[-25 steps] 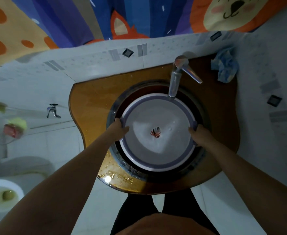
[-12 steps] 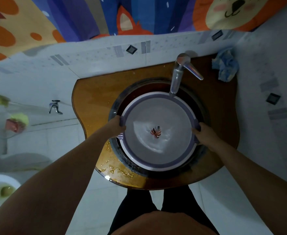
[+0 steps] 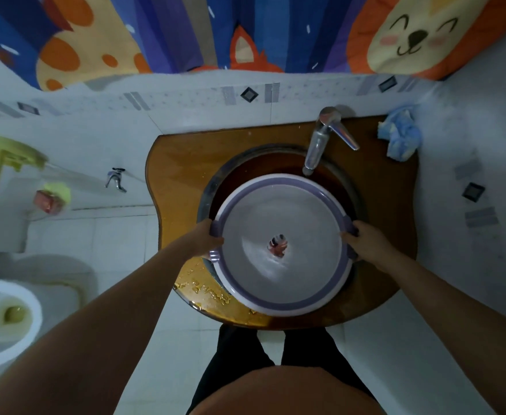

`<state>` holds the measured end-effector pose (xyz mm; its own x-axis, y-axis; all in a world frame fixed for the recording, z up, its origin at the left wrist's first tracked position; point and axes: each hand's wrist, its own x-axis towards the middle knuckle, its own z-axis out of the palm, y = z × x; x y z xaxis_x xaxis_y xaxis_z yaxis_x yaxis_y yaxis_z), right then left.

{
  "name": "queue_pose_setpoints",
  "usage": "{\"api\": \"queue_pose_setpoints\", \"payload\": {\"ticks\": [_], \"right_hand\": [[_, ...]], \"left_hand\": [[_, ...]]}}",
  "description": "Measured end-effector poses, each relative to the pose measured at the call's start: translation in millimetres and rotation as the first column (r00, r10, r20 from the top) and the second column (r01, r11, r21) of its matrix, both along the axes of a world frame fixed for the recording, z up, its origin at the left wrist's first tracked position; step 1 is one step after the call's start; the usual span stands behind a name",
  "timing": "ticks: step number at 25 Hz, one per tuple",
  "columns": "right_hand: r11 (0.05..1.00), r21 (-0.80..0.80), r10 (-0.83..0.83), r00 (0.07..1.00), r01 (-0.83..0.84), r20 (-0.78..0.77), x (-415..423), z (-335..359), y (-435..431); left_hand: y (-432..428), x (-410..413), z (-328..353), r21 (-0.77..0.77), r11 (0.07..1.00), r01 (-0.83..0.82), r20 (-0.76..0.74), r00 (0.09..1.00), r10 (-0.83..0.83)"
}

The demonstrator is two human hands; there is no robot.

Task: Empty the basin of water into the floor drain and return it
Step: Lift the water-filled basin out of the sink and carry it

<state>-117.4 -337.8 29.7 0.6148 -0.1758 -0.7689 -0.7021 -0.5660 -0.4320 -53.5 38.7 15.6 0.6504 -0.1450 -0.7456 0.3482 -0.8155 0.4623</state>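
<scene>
A round white basin [image 3: 281,205] with a purple rim holds rippling water and shows a red-and-white mark at its bottom centre. It is over the front part of the dark round sink [image 3: 263,166], with its near edge past the sink's rim. My left hand [image 3: 205,239] grips the basin's left edge. My right hand [image 3: 365,239] grips its right edge at a purple handle. No floor drain is visible.
A chrome faucet [image 3: 320,139] juts over the sink behind the basin. The amber glass counter [image 3: 183,163] is wet at its front edge, with a blue cloth [image 3: 400,136] at its back right. A toilet [image 3: 3,319] stands at the lower left, a wall tap [image 3: 115,179] beside the counter.
The basin has come toward me and away from under the faucet, with the dark sink now showing behind it. Both hands have kept their grip on its edges.
</scene>
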Motion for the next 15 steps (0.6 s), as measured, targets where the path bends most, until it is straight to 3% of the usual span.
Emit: {"api": "queue_pose_setpoints", "payload": {"ticks": [8, 15], "right_hand": [[0.984, -0.008, 0.178, 0.976, -0.178, 0.124, 7.3, 29.9, -3.9], [0.962, 0.025, 0.266, 0.95, -0.273, 0.165, 20.4, 59.7, 9.3]], "left_hand": [[9.3, -38.7, 25.3, 0.011, 0.996, -0.087, 0.058, 0.995, 0.087], [26.5, -71.5, 64.0, -0.075, 0.943, -0.324, 0.008, 0.946, 0.325]]}}
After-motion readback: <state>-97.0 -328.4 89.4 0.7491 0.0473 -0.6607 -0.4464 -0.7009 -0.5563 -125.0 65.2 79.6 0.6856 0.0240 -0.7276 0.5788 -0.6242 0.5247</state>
